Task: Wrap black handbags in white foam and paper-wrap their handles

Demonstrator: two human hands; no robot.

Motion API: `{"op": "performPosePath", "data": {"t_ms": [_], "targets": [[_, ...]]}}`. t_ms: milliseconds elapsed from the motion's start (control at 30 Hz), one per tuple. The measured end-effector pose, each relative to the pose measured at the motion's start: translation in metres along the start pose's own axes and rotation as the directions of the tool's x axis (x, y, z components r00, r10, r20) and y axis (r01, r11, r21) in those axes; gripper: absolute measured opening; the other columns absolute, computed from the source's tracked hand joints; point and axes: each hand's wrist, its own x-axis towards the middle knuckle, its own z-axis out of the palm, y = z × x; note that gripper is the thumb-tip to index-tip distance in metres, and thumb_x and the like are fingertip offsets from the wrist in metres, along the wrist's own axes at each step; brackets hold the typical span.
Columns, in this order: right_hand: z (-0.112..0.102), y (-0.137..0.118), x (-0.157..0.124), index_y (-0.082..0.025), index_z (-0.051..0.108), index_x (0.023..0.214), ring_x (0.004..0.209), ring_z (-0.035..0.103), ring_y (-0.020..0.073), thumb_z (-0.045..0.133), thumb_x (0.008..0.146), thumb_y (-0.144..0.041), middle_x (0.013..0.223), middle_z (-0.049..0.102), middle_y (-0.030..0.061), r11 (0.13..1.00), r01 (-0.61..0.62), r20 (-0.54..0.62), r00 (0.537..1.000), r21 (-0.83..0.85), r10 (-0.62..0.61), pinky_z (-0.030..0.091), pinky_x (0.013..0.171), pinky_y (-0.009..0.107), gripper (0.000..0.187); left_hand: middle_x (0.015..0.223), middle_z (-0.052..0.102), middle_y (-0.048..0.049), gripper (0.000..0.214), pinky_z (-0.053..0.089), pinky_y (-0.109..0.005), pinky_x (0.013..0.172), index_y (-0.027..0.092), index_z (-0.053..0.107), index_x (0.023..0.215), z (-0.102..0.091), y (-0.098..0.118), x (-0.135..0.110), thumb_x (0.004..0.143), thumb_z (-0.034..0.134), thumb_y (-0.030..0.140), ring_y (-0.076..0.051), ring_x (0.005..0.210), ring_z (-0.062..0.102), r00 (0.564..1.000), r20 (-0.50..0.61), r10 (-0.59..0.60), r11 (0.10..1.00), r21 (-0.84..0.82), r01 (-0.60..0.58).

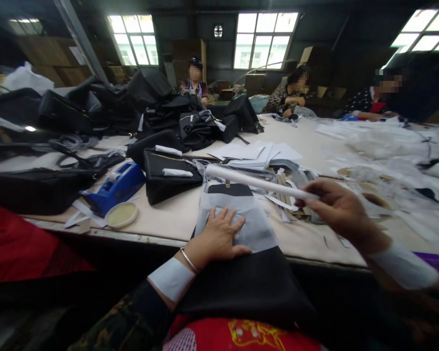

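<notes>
My left hand (219,234) lies flat, fingers spread, on a grey sheet (237,217) that covers a black bag (249,282) hanging over the table's near edge into my lap. The bag's flap with a small gold clasp (229,189) shows above the sheet. My right hand (336,207) is closed round one end of a long white rolled paper tube (252,180), which points up and to the left across the bag.
A blue tape dispenser (117,187) and a round lid (121,214) sit at the left. Black bags (168,178) are piled behind, with white paper sheets (256,153) and plastic wrap (388,146) at the right. Three other people sit at the far side. The table edge (131,236) runs in front of me.
</notes>
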Motion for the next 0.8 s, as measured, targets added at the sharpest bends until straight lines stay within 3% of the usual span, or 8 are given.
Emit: {"op": "performPosePath", "data": {"t_ms": [67, 133, 233, 367, 500, 667, 800], "targets": [[0.046, 0.003, 0.023, -0.019, 0.062, 0.119, 0.089, 0.068, 0.0223, 0.054, 0.087, -0.027, 0.104, 0.069, 0.0106, 0.985, 0.167, 0.138, 0.977, -0.038, -0.161, 0.055, 0.081, 0.039, 0.033, 0.158, 0.032, -0.0187, 0.094, 0.011, -0.068, 0.114, 0.024, 0.034, 0.152, -0.001, 0.000, -0.001, 0.080, 0.039, 0.084, -0.043, 0.146, 0.023, 1.000, 0.000, -0.006, 1.000, -0.012, 0.006], [0.081, 0.016, 0.041, -0.018, 0.067, 0.121, 0.099, 0.065, 0.0235, 0.049, 0.087, -0.020, 0.109, 0.067, 0.0114, 0.928, 0.349, 0.324, 0.900, -0.132, -0.292, 0.052, 0.091, 0.039, 0.038, 0.158, 0.032, -0.0189, 0.094, 0.012, -0.068, 0.114, 0.024, 0.035, 0.152, -0.001, -0.001, -0.003, 0.080, 0.038, 0.085, -0.043, 0.146, 0.023, 1.000, -0.005, -0.006, 1.000, -0.026, 0.006], [0.109, 0.042, 0.056, -0.017, 0.071, 0.121, 0.096, 0.063, 0.0227, 0.047, 0.086, -0.013, 0.102, 0.065, 0.0118, 0.834, 0.465, 0.498, 0.821, -0.298, -0.280, 0.050, 0.090, 0.036, 0.043, 0.158, 0.032, -0.0184, 0.094, 0.011, -0.068, 0.114, 0.025, 0.035, 0.152, 0.001, -0.002, -0.004, 0.080, 0.036, 0.085, -0.043, 0.146, 0.023, 0.999, -0.037, -0.001, 0.999, -0.037, 0.000], [0.116, 0.059, 0.061, -0.019, 0.069, 0.126, 0.092, 0.061, 0.0220, 0.048, 0.087, -0.011, 0.099, 0.064, 0.0117, 0.713, 0.529, 0.579, 0.788, -0.460, -0.211, 0.048, 0.085, 0.033, 0.045, 0.159, 0.030, -0.0183, 0.095, 0.007, -0.067, 0.115, 0.025, 0.040, 0.150, 0.005, -0.004, -0.006, 0.078, 0.037, 0.087, -0.042, 0.149, 0.015, 0.997, -0.079, -0.003, 0.999, -0.046, 0.000], [0.112, 0.057, 0.065, -0.025, 0.069, 0.127, 0.097, 0.060, 0.0233, 0.049, 0.088, -0.009, 0.106, 0.066, 0.0117, 0.631, 0.606, 0.644, 0.735, -0.484, -0.212, 0.043, 0.086, 0.034, 0.047, 0.162, 0.020, -0.0198, 0.098, 0.006, -0.069, 0.114, 0.027, 0.042, 0.149, 0.008, -0.007, -0.003, 0.073, 0.041, 0.089, -0.045, 0.150, 0.006, 0.996, -0.080, -0.026, 0.997, -0.071, 0.021], [0.111, 0.041, 0.077, -0.029, 0.073, 0.118, 0.111, 0.058, 0.0267, 0.051, 0.088, -0.010, 0.124, 0.064, 0.0091, 0.620, 0.628, 0.694, 0.697, -0.471, -0.179, 0.039, 0.093, 0.039, 0.042, 0.161, 0.022, -0.0212, 0.100, 0.009, -0.069, 0.113, 0.029, 0.041, 0.149, 0.007, -0.010, 0.001, 0.071, 0.043, 0.090, -0.049, 0.147, 0.013, 0.999, -0.028, -0.041, 0.994, -0.102, 0.038], [0.130, 0.020, 0.076, -0.023, 0.072, 0.118, 0.111, 0.057, 0.0263, 0.051, 0.095, -0.022, 0.123, 0.064, 0.0112, 0.652, 0.606, 0.704, 0.694, -0.456, -0.153, 0.039, 0.095, 0.038, 0.031, 0.161, 0.023, -0.0206, 0.099, 0.010, -0.069, 0.113, 0.029, 0.041, 0.149, 0.006, -0.009, 0.001, 0.071, 0.044, 0.090, -0.049, 0.147, 0.014, 0.999, -0.018, -0.046, 0.994, -0.103, 0.044]]}}
